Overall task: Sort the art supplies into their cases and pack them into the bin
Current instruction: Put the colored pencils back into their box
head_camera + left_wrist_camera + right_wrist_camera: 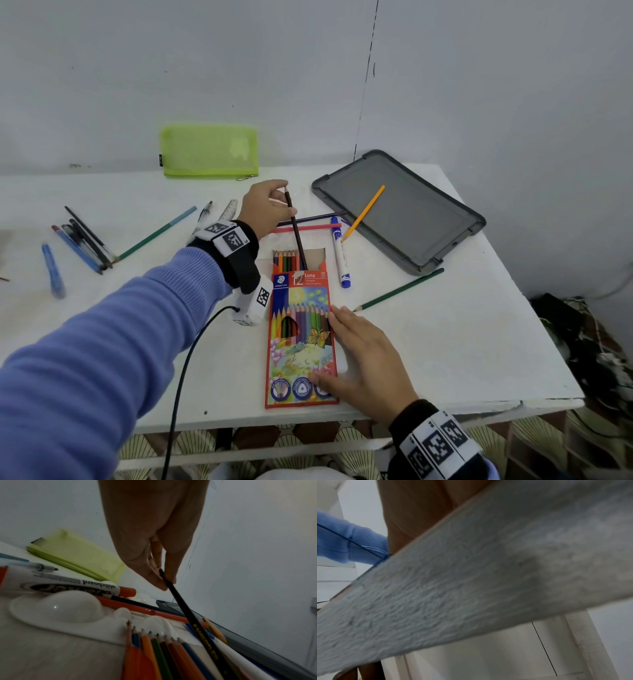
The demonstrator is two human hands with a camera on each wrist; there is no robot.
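A dark coloured pencil (pixel 295 226) stands tilted, its lower end inside the open top of the coloured pencil box (pixel 300 337), beside the other pencils (pixel 286 257). The left hand (pixel 265 209) pinches its upper end between thumb and fingers (pixel 158 584). The right hand (pixel 363 356) lies flat with straight fingers on the box's right edge, on the white table (pixel 445 342). Farther back lie a grey tray (pixel 418 219) and a green mesh pouch (pixel 209 150).

The tabletop (pixel 445 342) lies bare along its right edge and near right corner. Toward the far right corner a grey bin lid (pixel 400 212) blocks the way; a green pencil (pixel 400 289) lies just before it. Loose pens (pixel 82 243) crowd the left side, and a green mesh pouch (pixel 209 150) stands at the far edge.
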